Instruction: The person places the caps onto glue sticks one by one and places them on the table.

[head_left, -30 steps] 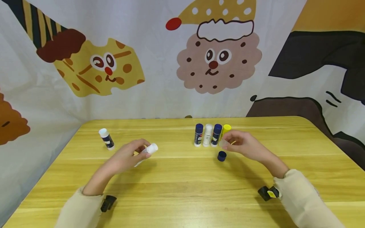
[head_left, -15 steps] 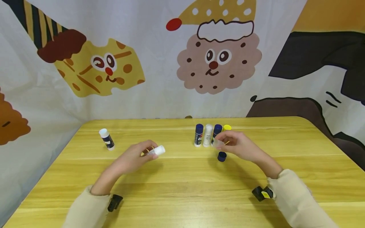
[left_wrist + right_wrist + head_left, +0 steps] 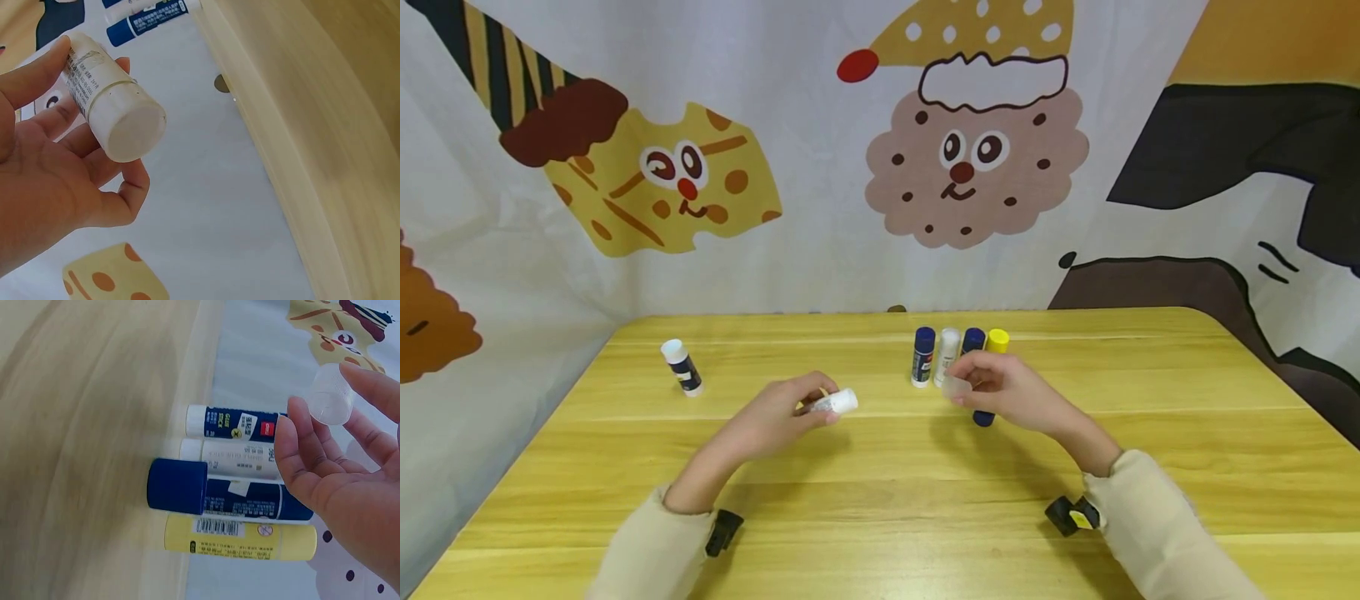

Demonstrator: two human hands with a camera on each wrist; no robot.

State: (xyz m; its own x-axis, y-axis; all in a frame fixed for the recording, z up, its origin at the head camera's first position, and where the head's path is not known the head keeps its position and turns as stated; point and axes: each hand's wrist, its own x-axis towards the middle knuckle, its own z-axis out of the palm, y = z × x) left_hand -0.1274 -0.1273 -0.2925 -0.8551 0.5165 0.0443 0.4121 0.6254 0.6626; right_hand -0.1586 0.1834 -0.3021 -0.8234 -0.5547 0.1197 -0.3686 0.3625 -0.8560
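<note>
My left hand (image 3: 775, 421) holds a white glue stick (image 3: 841, 402) above the table, tilted, with its white end pointing right. The left wrist view shows printed text on the tube (image 3: 94, 75) between thumb and fingers. My right hand (image 3: 1026, 400) pinches a small translucent ribbed cap (image 3: 331, 397) between thumb and fingertips. That hand is in front of a row of upright glue sticks: a navy one (image 3: 922, 358), a white one (image 3: 949, 346), another navy one (image 3: 244, 500) and a yellow one (image 3: 244, 539). A loose dark blue cap (image 3: 983, 418) rests before the row, partly hidden by my right hand.
A navy glue stick with a white top (image 3: 682, 368) stands by itself at the table's left. Behind the wooden table (image 3: 880, 500) hangs a white cloth (image 3: 820, 208) with cartoon prints.
Both hands have moved toward each other: the left one rightward with the white glue stick, the right one leftward with the translucent cap. The standing glue sticks and blue cap stay put.
</note>
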